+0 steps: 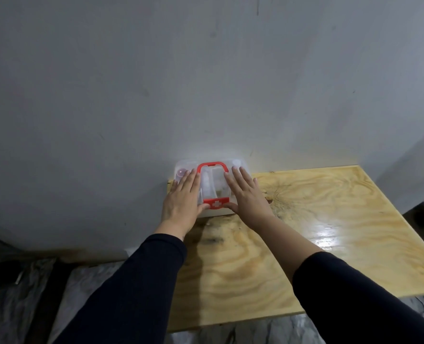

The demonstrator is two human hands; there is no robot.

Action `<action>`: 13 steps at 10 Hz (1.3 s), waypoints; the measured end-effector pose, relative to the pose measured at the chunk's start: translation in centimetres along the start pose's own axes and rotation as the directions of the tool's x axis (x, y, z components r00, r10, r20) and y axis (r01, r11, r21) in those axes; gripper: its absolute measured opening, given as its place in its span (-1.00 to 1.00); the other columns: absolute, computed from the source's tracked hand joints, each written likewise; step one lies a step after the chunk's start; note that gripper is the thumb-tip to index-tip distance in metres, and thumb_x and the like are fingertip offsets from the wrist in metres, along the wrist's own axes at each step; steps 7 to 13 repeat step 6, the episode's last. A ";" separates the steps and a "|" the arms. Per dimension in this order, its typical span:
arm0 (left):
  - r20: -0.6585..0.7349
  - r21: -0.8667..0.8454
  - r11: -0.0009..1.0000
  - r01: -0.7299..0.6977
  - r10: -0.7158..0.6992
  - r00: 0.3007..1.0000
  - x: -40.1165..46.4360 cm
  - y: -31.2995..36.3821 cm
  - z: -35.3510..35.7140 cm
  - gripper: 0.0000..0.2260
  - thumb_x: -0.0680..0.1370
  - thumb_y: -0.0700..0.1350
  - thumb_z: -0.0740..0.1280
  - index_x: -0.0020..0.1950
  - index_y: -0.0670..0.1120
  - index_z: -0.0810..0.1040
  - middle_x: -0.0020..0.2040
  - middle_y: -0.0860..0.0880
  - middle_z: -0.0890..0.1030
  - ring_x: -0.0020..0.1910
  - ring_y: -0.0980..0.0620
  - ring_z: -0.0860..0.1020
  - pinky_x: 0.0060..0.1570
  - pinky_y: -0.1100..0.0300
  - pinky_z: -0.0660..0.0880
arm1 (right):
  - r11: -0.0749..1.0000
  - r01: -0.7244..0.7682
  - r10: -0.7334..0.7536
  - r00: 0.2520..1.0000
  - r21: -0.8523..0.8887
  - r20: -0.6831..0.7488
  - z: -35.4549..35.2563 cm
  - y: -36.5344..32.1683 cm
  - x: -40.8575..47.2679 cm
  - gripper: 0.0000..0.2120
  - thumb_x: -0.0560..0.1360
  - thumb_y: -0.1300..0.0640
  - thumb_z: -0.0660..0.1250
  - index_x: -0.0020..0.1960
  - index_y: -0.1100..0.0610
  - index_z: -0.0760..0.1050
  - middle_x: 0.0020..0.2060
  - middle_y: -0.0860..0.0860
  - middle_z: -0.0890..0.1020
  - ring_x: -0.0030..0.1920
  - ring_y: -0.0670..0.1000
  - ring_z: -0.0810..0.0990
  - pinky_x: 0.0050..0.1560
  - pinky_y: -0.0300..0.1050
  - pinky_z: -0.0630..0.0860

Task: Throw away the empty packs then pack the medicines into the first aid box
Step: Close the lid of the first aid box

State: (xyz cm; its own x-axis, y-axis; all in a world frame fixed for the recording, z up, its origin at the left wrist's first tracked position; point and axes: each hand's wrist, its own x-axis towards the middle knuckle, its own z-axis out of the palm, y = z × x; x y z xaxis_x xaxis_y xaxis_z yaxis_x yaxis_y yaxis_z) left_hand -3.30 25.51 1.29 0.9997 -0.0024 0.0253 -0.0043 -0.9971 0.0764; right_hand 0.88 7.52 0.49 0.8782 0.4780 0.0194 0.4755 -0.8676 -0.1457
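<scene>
A clear plastic first aid box [212, 187] with a red handle and a red latch bearing a white cross sits at the table's far left corner, against the wall. Its lid is down, and pale contents show dimly through it. My left hand [183, 202] lies flat on the left part of the lid, fingers spread, thumb by the red latch. My right hand [247, 197] lies flat on the right part of the lid, its thumb also by the latch. No loose medicines or empty packs are in view.
The light plywood table [305, 232] stretches right and toward me, glossy with a light reflection. A grey wall [206, 83] rises directly behind the box. Left of and below the table lies a grey marbled floor [19, 306] with dark objects.
</scene>
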 end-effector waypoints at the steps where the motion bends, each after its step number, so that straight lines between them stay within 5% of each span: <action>1: 0.003 0.013 1.000 0.007 -0.007 1.000 1.1 -0.4 0.0 -0.24 0.59 0.19 0.16 0.60 -0.11 -0.16 0.61 -0.06 -0.13 0.58 -0.02 -0.16 0.56 0.04 -0.06 | 1.000 -0.005 0.005 1.000 0.006 0.012 -0.2 0.1 1.4 -0.25 0.55 -0.16 0.17 0.56 0.02 -0.17 0.57 0.03 -0.15 0.55 0.06 -0.25 0.53 0.10 -0.11; 3: 0.004 0.036 0.999 0.005 -0.005 1.000 1.9 -0.7 0.2 -0.24 0.60 0.20 0.13 0.60 -0.11 -0.19 0.61 -0.06 -0.16 0.58 -0.02 -0.18 0.56 0.05 -0.08 | 1.000 -0.015 0.015 0.999 0.000 -0.042 0.7 0.2 2.1 -0.29 0.55 -0.17 0.15 0.56 0.01 -0.11 0.57 0.04 -0.09 0.56 0.07 -0.20 0.54 0.08 -0.08; 5: 0.041 -0.039 0.999 -0.009 0.011 0.999 2.2 -0.9 -0.8 -0.25 0.61 0.18 0.14 0.60 -0.11 -0.19 0.60 -0.04 -0.20 0.58 0.00 -0.20 0.55 0.07 -0.15 | 1.000 -0.009 0.008 0.995 0.013 0.099 -1.4 -0.3 1.8 -0.22 0.53 -0.20 0.18 0.56 0.02 -0.16 0.57 0.03 -0.13 0.56 0.05 -0.23 0.53 0.11 -0.12; 6: -0.173 -0.212 0.976 -0.037 0.000 0.985 -0.6 -3.0 -0.3 -0.31 0.61 0.22 0.05 0.60 -0.12 -0.10 0.59 0.01 -0.13 0.59 0.02 -0.08 0.52 0.15 -0.17 | 0.995 -0.001 -0.009 0.995 0.102 0.100 -6.2 -0.1 1.2 -0.26 0.53 -0.15 0.25 0.55 0.01 -0.04 0.57 0.01 0.00 0.57 0.02 -0.10 0.55 0.13 -0.08; 13: -0.173 -0.212 0.976 -0.037 0.000 0.985 -0.6 -3.0 -0.3 -0.31 0.61 0.22 0.05 0.60 -0.12 -0.10 0.59 0.01 -0.13 0.59 0.02 -0.08 0.52 0.15 -0.17 | 0.995 -0.001 -0.009 0.995 0.102 0.100 -6.2 -0.1 1.2 -0.26 0.53 -0.15 0.25 0.55 0.01 -0.04 0.57 0.01 0.00 0.57 0.02 -0.10 0.55 0.13 -0.08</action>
